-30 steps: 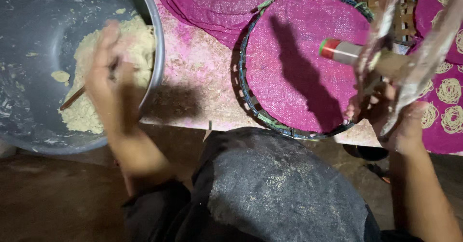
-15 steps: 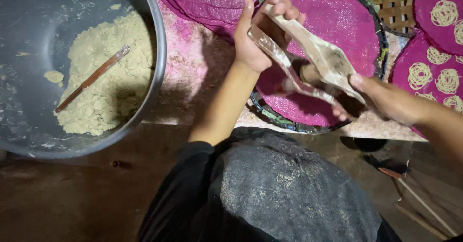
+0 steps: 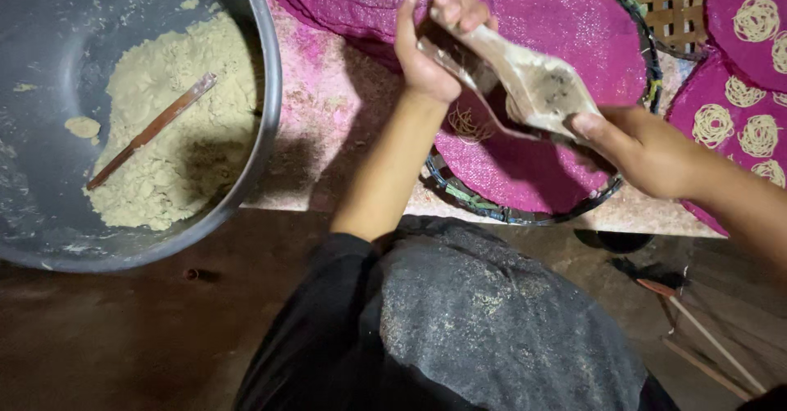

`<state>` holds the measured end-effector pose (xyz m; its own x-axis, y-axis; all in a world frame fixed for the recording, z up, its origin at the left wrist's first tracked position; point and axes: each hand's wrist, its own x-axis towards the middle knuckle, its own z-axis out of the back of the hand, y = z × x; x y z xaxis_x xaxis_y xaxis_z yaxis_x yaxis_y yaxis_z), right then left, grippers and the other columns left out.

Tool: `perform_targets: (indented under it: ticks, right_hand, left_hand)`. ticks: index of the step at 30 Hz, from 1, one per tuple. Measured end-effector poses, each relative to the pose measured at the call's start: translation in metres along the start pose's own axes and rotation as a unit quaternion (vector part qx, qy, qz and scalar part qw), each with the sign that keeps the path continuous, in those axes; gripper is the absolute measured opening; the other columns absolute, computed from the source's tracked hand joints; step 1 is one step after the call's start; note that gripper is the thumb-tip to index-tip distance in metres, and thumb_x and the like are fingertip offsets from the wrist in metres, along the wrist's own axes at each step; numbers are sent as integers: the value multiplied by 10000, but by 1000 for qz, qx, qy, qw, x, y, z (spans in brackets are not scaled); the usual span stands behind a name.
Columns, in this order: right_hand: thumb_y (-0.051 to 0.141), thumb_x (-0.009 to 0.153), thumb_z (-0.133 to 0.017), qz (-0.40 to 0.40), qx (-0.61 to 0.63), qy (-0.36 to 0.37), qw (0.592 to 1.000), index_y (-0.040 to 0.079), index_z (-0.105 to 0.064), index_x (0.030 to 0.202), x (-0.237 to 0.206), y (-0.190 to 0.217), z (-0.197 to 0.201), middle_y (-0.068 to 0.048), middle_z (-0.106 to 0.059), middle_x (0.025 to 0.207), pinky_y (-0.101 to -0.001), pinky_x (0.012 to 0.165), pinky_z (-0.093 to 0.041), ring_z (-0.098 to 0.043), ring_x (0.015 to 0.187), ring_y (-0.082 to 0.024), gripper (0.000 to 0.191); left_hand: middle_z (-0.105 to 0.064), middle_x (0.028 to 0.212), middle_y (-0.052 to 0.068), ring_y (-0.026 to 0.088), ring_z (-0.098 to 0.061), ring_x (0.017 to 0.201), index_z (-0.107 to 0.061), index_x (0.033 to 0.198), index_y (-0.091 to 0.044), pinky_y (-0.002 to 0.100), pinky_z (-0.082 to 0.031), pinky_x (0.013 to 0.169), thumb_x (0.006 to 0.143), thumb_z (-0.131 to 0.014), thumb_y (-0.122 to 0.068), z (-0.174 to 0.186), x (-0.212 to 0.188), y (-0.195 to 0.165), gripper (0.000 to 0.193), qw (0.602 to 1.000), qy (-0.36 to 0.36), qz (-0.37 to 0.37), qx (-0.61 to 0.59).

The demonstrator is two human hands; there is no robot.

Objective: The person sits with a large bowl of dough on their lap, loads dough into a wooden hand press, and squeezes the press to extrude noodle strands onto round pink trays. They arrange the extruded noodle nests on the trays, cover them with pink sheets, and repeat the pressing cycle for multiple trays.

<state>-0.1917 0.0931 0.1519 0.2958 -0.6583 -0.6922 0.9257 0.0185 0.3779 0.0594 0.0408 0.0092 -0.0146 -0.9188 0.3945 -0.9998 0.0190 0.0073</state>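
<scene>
While both hands, left hand (image 3: 426, 46) and right hand (image 3: 648, 149), fingers closed around the wooden press (image 3: 525, 83), squeeze evenly, keep it centred over the pink mat (image 3: 557, 173).

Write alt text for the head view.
Both hands, left hand and right hand, grip a wooden press over a round magenta tray, thin strands beneath it. At left, a grey basin holds dough and a stick.

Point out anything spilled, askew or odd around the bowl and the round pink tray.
Nothing looks damaged. Pale dough smears fleck the big grey bowl, where a wooden stick lies slanted on the dough. Thin strands lie on the pink tray below the wooden press held by both hands.
</scene>
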Motion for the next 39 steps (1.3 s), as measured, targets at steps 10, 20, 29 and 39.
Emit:
perform_targets:
  ticks: [10, 20, 29, 39]
  right_hand:
    - [559, 1041, -290, 29, 85, 23, 996, -17, -642, 986, 3, -2, -11, -155, -694, 744, -417, 679, -575, -686, 658, -249, 678]
    - [525, 1020, -436, 74, 134, -56, 987, -4, -639, 1153, 31, -13, -13, -100, -677, 837, -370, 677, -519, -633, 741, -186, 582]
    - [574, 1031, -409, 97, 121, -70, 985, -8, -637, 1082, 50, -38, -26, -112, -682, 825, -357, 717, -544, -665, 764, -207, 627]
    - [657, 1048, -154, 131, 155, 37, 978, 36, -703, 1066, 32, -77, -30, -126, -674, 772, -384, 675, -572, -651, 736, -255, 830]
  left_hand:
    - [-589, 848, -39, 139, -599, 850, -556, 924, -185, 381, -523, 912, 1080, -451, -577, -4, -15, -11, 434, 999, -31, 1, -19]
    - [-657, 965, 63, 184, -629, 912, -588, 1051, -78, 352, -527, 860, 1034, -338, -523, -5, 2, -30, 510, 971, -174, 126, 106]
    - [-475, 710, -13, 76, -316, 480, -252, 1617, -131, 231, -272, 418, 1096, -85, -587, 45, -67, -35, 712, 735, -213, 407, 498]
    - [-630, 1439, 135, 323, -622, 1392, -351, 1594, -12, 468, -479, 1223, 1061, -486, -529, -49, -74, -60, 754, 784, -178, 198, 561]
